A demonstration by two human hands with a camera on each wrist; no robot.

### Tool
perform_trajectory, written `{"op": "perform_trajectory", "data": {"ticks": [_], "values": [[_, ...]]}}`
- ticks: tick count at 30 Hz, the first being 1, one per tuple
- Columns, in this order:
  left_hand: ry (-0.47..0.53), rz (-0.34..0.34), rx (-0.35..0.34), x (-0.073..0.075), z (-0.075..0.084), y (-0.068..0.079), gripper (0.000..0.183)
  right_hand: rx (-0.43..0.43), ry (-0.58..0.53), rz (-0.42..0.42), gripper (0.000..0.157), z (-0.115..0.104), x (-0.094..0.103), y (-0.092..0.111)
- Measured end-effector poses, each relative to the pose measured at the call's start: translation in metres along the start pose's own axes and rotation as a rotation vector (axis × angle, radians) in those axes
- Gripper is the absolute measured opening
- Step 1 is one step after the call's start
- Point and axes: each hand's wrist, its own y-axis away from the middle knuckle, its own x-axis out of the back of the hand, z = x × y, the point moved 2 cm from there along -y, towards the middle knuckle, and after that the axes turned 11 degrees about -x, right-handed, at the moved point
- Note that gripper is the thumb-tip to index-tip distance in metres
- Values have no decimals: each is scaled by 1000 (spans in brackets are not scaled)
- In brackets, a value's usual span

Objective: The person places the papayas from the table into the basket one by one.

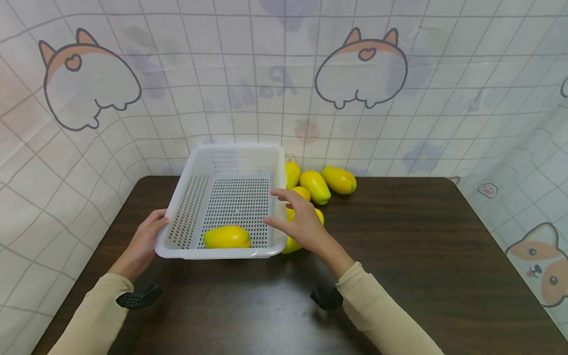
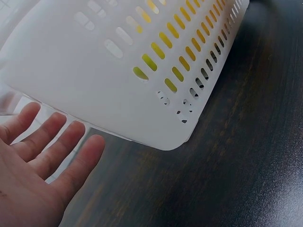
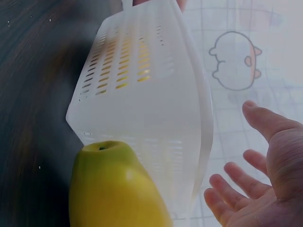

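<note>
A white plastic basket (image 1: 237,254) with slotted walls sits on the left part of the table, one yellow papaya (image 1: 227,237) lying at its near end. My left hand (image 1: 144,241) grips the basket's left rim; in the left wrist view its fingers (image 2: 75,165) reach below the rim. Over the basket's right rim hovers my right hand (image 1: 303,224), fingers spread and holding nothing. Beside the basket's right wall lie several more yellow papayas (image 1: 315,187), some partly hidden by that hand and the basket. One papaya (image 3: 116,189) with a greenish end shows large in the right wrist view.
The dark wooden table (image 1: 399,256) reaches back to a white checked curtain (image 1: 248,74) with cartoon dogs, which also hangs along both sides. A black strap piece (image 1: 139,297) is at the left wrist, another (image 1: 327,298) at the right.
</note>
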Motion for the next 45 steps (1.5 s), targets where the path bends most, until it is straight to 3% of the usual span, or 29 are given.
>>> {"op": "perform_trajectory", "data": {"ticks": [8,13,45], "values": [[-2,5,-1,0,-1,1,51,-30,4,46,57,8,6,3],[0,3,-5,0,-1,1,51,-6,-16,62,56,13,10,4],[-9,-2,-16,0,1,2,50,-16,-29,89,56,38,26,8]]}}
